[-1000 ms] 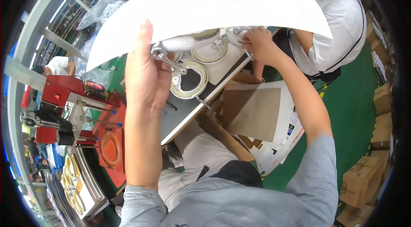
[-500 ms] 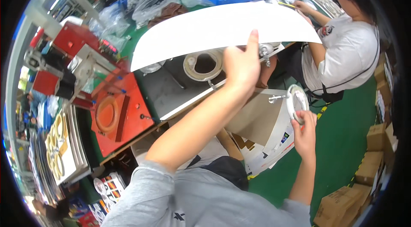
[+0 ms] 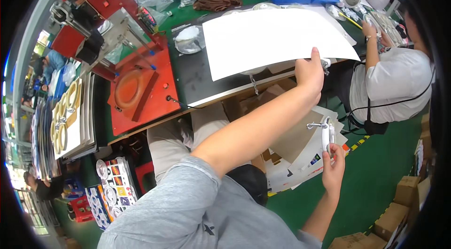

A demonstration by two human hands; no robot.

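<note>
1. Stretching beneath the work: a black tabletop (image 3: 190, 75), pale along its near edge, with a red press (image 3: 162, 75) at the left end.

2. Spread over the right part of the tabletop: a broad white sheet (image 3: 277, 44), bowed across its width. Probably thin, light and flexible, liable to crease; best taken by the edges, with support against sagging.

3. Reaching rightward with the left hand (image 3: 309, 74) to the sheet's near edge: thumb laid over the upper face, apparently clamping it, fingers out of sight. Cannot tell whether also gripping the metal fitting (image 3: 325, 64) just beside.

4. Pinching, in the right hand (image 3: 333, 171), a white ring-shaped part (image 3: 325, 137): thumb and fingers drawn narrow around the lower end, seen nearly edge-on, off the tabletop, near loose card sheets (image 3: 291, 141). Likely stiff, fairly light, perhaps smooth; sensibly held by the rim.

5. Jutting leftward from the ring-shaped part: a slim metal catch (image 3: 315, 126), possibly hinged, better kept clear of the grip.
</note>
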